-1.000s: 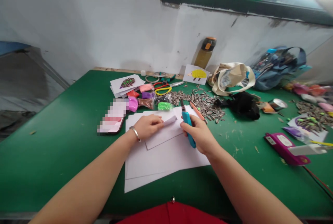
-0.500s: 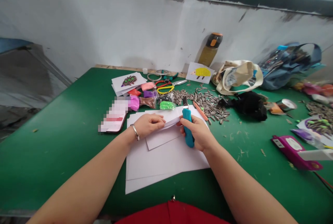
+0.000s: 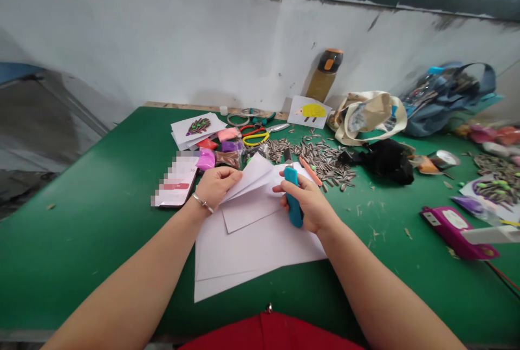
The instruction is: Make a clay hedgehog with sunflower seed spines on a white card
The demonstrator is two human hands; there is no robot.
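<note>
Folded white paper [image 3: 252, 176] is pinched at its left end between the thumb and fingers of my left hand [image 3: 219, 185], its right part tilted up above the sheets. My right hand [image 3: 306, 201] is wrapped round a blue utility knife [image 3: 293, 198] whose blade points away from me; the index finger reaches toward the folded paper without clearly touching it. Beneath both hands lie large white sheets [image 3: 255, 252], with a smaller white piece [image 3: 247, 220] on top of them.
A phone [image 3: 174, 185], bagged clay [image 3: 228, 159], yellow-handled scissors [image 3: 255, 137] and sunflower seeds [image 3: 325, 157] lie beyond the hands on the green table [image 3: 101, 220]. Farther off are a bottle [image 3: 323, 76], a cream bag [image 3: 369, 117] and a magenta power strip [image 3: 455, 233].
My left hand has moved slightly left and toward me with the folded paper, whose right end has lifted away from my right hand. The right hand's index finger has come off the paper.
</note>
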